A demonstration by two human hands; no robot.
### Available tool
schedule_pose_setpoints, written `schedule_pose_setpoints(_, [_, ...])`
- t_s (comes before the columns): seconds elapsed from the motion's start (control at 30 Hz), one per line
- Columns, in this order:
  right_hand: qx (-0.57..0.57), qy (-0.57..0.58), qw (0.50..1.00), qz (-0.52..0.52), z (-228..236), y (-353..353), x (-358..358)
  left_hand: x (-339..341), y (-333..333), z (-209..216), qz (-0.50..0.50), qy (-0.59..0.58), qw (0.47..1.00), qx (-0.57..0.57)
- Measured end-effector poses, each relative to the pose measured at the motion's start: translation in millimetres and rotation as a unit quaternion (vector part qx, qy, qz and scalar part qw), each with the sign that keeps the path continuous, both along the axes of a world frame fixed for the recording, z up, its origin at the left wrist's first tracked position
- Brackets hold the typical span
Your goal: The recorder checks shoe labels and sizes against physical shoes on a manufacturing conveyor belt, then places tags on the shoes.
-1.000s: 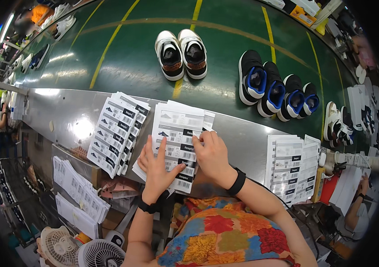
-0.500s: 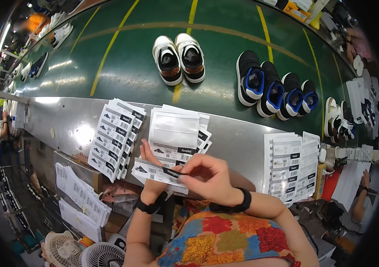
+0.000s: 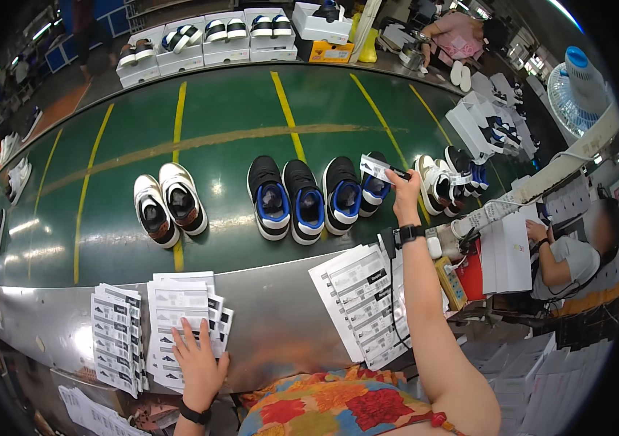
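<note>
My right hand (image 3: 407, 196), arm stretched far forward, pinches a printed label strip (image 3: 374, 168) by its dark end. The strip lies over the rightmost black shoe (image 3: 376, 190) of two blue-lined pairs; whether it touches the shoe I cannot tell. My left hand (image 3: 200, 369) rests palm down with spread fingers on the middle stack of label sheets (image 3: 179, 298). Beside it on the left is another stack of label sheets (image 3: 112, 341). A white pair of shoes (image 3: 169, 203) with black lining stands further left on the green belt (image 3: 229, 109).
More label sheets (image 3: 364, 305) lie under my right forearm, crossed by a black cable (image 3: 395, 305). White shoes (image 3: 433, 185) stand further right on the belt. Boxes with shoes (image 3: 226, 47) line the far side. A co-worker (image 3: 567, 254) sits at the right, below a fan (image 3: 578, 91).
The view has swung right. My right hand has moved from beside my left out over the black shoes with a label strip. My left hand has let go and lies flat on the sheets.
</note>
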State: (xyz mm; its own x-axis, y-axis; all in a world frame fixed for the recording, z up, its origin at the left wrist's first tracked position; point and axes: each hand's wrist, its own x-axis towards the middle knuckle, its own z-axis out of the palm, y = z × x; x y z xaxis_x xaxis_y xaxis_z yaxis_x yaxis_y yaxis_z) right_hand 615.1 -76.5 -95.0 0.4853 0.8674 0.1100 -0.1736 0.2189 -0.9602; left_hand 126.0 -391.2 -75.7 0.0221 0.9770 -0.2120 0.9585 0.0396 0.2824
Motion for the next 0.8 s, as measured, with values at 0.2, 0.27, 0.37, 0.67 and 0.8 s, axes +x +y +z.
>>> schedule_pose_setpoints(0.2, [0.021,-0.546,0.786,-0.290,20,-18,-51,5,-5,30,0.026,-0.076,0.996,0.031])
schedule_pose_setpoints(0.27, [0.069,-0.457,0.886,-0.033,52,-59,-118,15,2,45,0.043,-0.101,0.994,0.005])
schedule_pose_setpoints(0.37, [0.059,-0.638,0.735,0.220,51,-87,-175,37,21,54,0.013,-0.287,0.958,-0.007])
schedule_pose_setpoints(0.67, [0.014,-0.695,0.664,0.274,103,-134,-211,75,60,69,0.166,-0.526,0.833,0.033])
schedule_pose_setpoints(0.8, [-0.011,-0.595,0.660,0.459,101,-241,-213,77,46,40,0.124,-0.441,0.888,-0.032])
